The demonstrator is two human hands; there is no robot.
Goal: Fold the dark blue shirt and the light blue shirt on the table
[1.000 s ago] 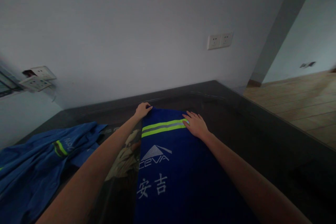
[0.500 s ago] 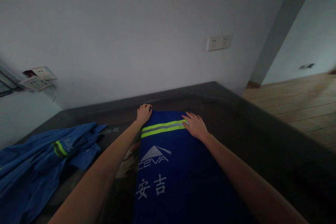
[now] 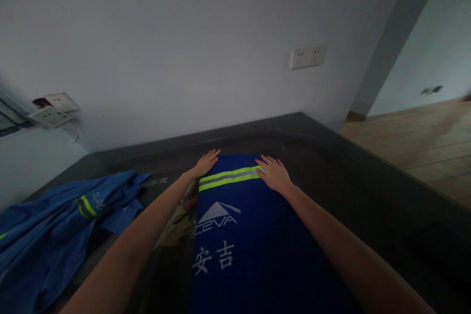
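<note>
The folded blue CEVA garment (image 3: 243, 235) lies on the dark worktop (image 3: 331, 181), left hand (image 3: 206, 163) and right hand (image 3: 274, 173) flattened ungrasping at its far corners; probably light, soft and limp, it is best held by both side edges.

Dim light falls on a pale wall (image 3: 184, 49), dark table (image 3: 349, 196) and tan floor (image 3: 412, 152).

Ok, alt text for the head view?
Left hand and right hand rest open on the far end of a blue CEVA garment with a yellow-green stripe, on a dark surface. Another blue garment lies rumpled at left; wall sockets show behind.
</note>
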